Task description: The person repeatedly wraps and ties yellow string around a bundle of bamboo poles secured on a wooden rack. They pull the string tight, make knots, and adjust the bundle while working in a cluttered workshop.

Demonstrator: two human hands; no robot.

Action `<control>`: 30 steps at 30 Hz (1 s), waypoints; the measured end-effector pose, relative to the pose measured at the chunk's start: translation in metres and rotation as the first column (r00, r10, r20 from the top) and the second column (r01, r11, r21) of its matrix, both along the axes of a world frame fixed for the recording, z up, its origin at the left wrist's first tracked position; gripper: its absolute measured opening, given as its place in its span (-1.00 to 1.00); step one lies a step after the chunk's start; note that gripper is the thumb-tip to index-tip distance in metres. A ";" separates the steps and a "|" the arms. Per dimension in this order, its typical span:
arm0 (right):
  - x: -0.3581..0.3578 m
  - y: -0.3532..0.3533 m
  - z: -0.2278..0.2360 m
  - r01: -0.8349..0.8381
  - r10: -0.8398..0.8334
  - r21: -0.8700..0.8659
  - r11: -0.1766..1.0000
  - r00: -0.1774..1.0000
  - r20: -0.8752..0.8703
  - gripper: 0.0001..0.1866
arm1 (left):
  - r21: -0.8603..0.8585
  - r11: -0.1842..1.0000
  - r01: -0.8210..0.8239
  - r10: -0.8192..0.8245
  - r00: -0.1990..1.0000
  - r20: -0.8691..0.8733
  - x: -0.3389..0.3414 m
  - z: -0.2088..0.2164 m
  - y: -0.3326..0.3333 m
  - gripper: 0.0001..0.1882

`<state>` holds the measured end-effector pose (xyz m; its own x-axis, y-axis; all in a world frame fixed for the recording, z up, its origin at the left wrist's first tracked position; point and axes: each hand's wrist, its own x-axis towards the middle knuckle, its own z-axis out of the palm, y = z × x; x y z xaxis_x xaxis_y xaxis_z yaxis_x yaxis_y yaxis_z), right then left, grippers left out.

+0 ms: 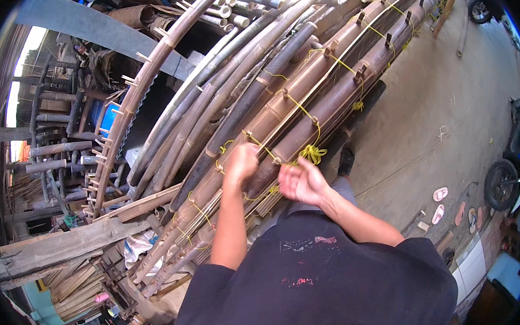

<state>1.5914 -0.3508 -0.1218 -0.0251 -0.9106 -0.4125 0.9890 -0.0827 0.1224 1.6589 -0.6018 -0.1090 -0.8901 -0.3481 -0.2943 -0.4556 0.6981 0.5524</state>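
Two long, thick, brown bamboo poles run side by side from the lower left to the upper right, the outer pole beside the walkway and the inner pole toward the stacked bamboo, both set with short dark upright pegs. Thin bright yellow cord crosses from one to the other at several places, looped at the pegs, and a loose tangle of the same yellow cord lies against the outer pole, just beyond the right hand. The bare left hand is over the inner pole, next to a slanting strand; its fingers look curled in, but I cannot tell whether they are clenched on the cord. The right hand turns its palm partly upward near the outer pole, fingers loosely bent and thumb raised; I cannot tell whether they grasp a strand or are released. Beyond the inner pole lie weathered grey-brown bamboo poles, and farther left a curved brown bamboo length with pale pegs arches upward. A person's black short-sleeved shirt fills the lower middle, while pink sandals rest on the grey concrete floor at right.
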 end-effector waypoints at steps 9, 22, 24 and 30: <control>0.009 -0.134 0.126 -0.288 0.143 0.327 0.900 -0.513 -0.847 -0.35 | 0.107 0.945 -0.308 0.323 0.839 -0.438 0.007 -0.054 0.048 -0.73; -0.047 -0.039 0.076 -0.513 -0.032 0.213 0.831 -0.428 -0.903 -0.57 | -0.094 0.889 -0.448 0.423 0.883 -0.204 -0.005 0.010 0.068 -0.71; -0.019 -0.007 -0.009 -0.284 -0.240 -0.053 0.957 -0.681 -0.692 -0.56 | -0.080 0.909 -0.409 0.356 0.862 -0.362 -0.008 0.005 0.067 -0.73; -0.019 -0.010 0.008 -0.244 -0.037 0.115 0.963 -0.541 -0.840 -0.49 | 0.339 0.821 -0.460 0.571 0.659 -0.489 -0.078 0.068 -0.009 -0.78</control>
